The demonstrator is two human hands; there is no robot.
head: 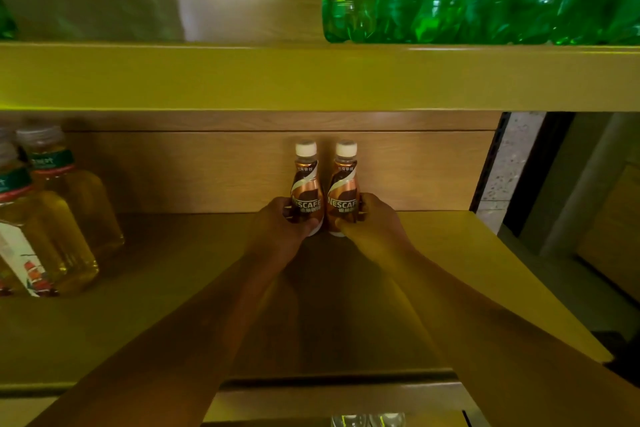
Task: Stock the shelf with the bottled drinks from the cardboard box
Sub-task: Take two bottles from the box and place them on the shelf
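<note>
Deep on the shelf (450, 253), against its wooden back panel (207, 170), two upright Nescafé coffee bottles stand touching. Left hand (282, 225) wraps the left bottle (306, 184), right hand (375, 224) the right bottle (344, 184), apparently to seat the pair squarely, labels forward.

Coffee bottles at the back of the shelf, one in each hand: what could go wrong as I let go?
1. The two coffee bottles stand touching, tall and narrow-necked. Pulling the left hand or right hand away unevenly could tip one into the other.
2. Both forearms cross the shelf, and the oil bottles stand close on the left; a wide left elbow might knock them.
</note>
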